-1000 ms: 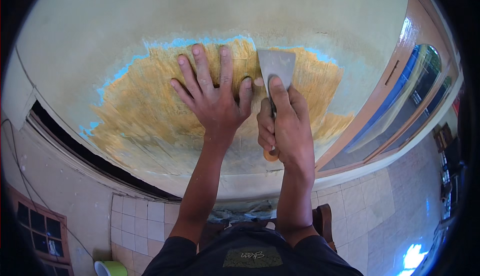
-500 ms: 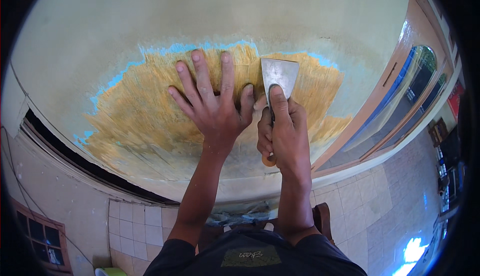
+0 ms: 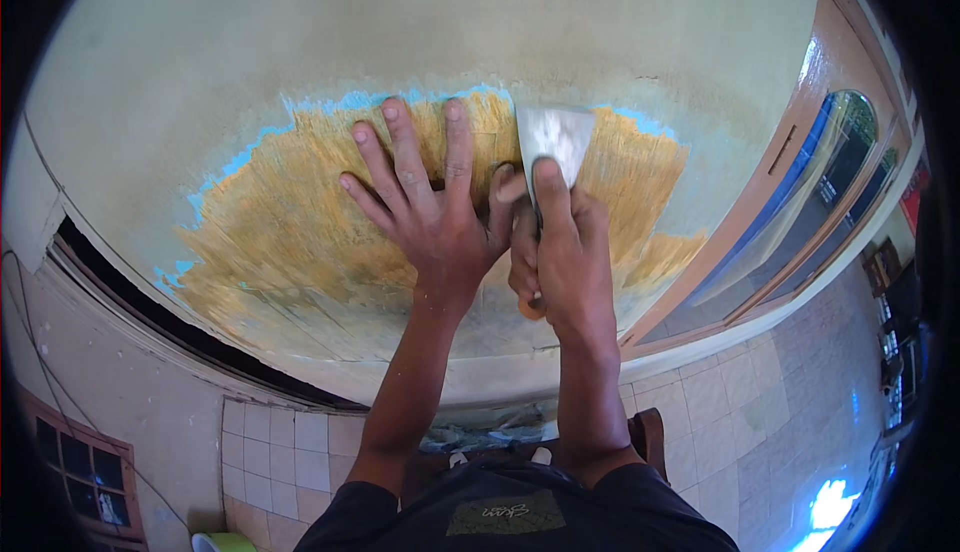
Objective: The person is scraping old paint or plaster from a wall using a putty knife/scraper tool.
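Note:
My right hand [image 3: 565, 242] grips a putty knife [image 3: 556, 132] with a wide metal blade and an orange handle end. The thumb presses on the back of the blade, whose edge points up at the top border of the scraped patch. To its left, my left hand [image 3: 440, 217] lies with fingers spread against the wall [image 3: 450, 22]. Beneath both hands is a tan, scraped patch [image 3: 290, 202], rimmed in places by light blue paint [image 3: 240, 157]. The left thumb is close beside the right hand's fingers.
A wooden-framed door or window [image 3: 800, 202] with glass stands at the right. Along the wall's lower left runs a dark gap [image 3: 180, 322]. Floor tiles [image 3: 300, 452] lie below, with a green bucket-like container [image 3: 220, 542] at the bottom left and a brown wooden piece [image 3: 648, 442] beside me.
The putty knife and my right hand have shifted slightly up and left, and the blade now catches more light. My left hand stays spread in nearly the same place.

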A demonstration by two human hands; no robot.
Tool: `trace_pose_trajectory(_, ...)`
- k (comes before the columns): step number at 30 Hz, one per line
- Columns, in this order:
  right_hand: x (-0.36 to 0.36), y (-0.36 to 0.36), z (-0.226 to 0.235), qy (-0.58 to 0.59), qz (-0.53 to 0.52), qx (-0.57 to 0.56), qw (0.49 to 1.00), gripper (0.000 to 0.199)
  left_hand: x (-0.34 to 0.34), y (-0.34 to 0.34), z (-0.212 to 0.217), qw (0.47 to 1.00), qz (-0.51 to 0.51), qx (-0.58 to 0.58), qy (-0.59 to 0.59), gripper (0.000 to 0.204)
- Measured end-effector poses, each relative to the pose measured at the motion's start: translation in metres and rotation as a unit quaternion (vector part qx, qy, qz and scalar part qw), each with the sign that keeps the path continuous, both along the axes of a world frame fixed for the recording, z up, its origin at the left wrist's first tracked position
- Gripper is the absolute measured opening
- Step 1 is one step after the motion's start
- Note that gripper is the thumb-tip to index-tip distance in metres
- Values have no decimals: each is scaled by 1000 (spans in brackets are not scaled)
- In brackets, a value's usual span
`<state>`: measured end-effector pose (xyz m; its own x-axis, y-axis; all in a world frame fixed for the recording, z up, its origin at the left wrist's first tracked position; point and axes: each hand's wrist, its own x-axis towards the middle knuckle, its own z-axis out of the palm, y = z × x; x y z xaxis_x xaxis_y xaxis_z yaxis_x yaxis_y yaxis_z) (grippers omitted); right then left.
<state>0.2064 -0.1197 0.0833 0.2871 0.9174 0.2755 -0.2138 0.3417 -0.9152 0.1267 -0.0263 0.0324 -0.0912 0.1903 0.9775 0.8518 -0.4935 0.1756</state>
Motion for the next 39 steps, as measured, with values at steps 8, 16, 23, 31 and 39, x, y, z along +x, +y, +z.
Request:
trace_pose_trajectory(8, 7, 5, 4, 20, 14, -20, 1000, 47, 10, 10, -7, 1000, 9, 5, -6, 62)
trace_pose_trajectory(16, 8, 5, 2, 16, -1, -11, 1000, 47, 13, 13, -9, 1000, 9, 10, -7, 63)
trace_pose_trajectory(23, 12, -5, -3, 7, -1, -32, 999, 48, 11, 10, -8, 1000, 18, 7, -3, 63)
trace_pose_trajectory(31, 15, -9, -4, 4, 0, -35, 999, 48, 12, 4, -8, 1000, 23, 5, 7, 63)
trace_pose_trajectory(39, 21, -10, -6, 6, 9, -29, 1000, 48, 17, 0, -7, 1000, 15, 23, 5, 66)
